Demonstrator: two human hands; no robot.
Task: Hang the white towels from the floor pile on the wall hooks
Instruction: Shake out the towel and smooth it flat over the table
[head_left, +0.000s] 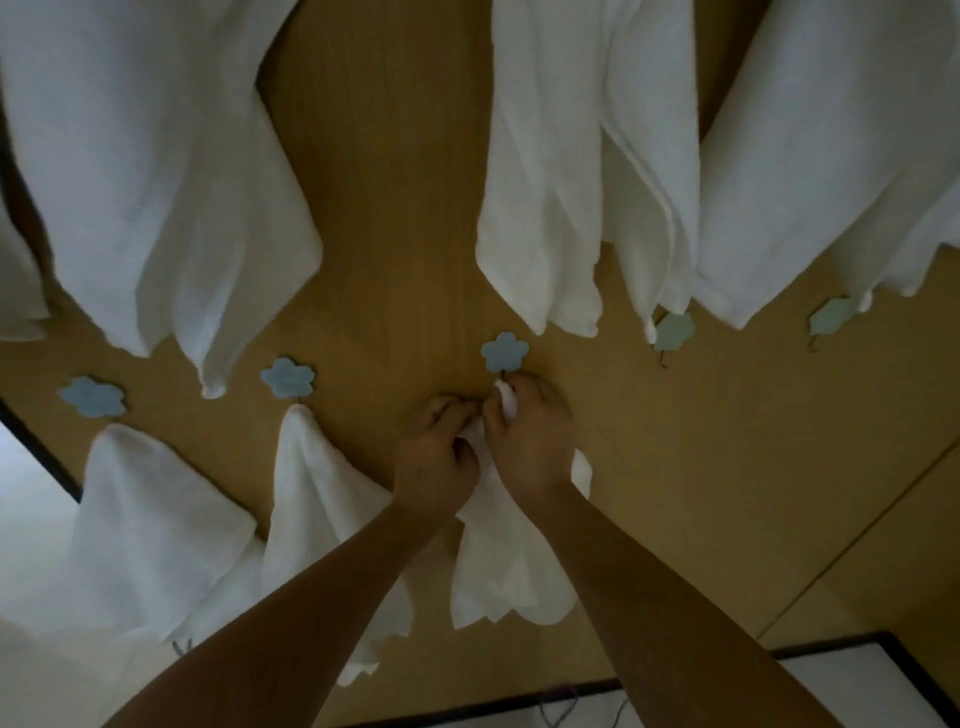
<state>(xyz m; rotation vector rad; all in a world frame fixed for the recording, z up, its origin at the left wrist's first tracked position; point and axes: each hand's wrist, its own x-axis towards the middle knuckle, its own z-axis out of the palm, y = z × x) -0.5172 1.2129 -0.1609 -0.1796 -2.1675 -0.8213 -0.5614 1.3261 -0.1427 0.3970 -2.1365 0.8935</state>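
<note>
Your two bare hands meet just below a pale blue flower-shaped wall hook (504, 352) on the tan wooden wall panel (395, 208), working a soft white cloth towel (506, 571) toward it. Your right hand (527, 436) is the nearer of the two to the hook, its fingers curled round a bunched corner of the towel that pokes out white at the knuckles, almost touching the hook's small prong. Your left hand (436, 457), just to the left and a little lower, pinches the same gathered edge, fingers closed on the fabric. The rest of the towel hangs straight down from your grip, its long axis running from the hook toward the floor, between your forearms. The hook lies directly above the pinched corner, so the coming move looks like a short lift and a slip over the prong, led by the right hand. To the left, two more white towels (317, 493) already hang from matching blue flower hooks (287, 378); larger white towels (156, 182) drape from a higher row, out of frame. Two flower hooks to the right (674, 332) appear bare. The floor pile is not in view
</note>
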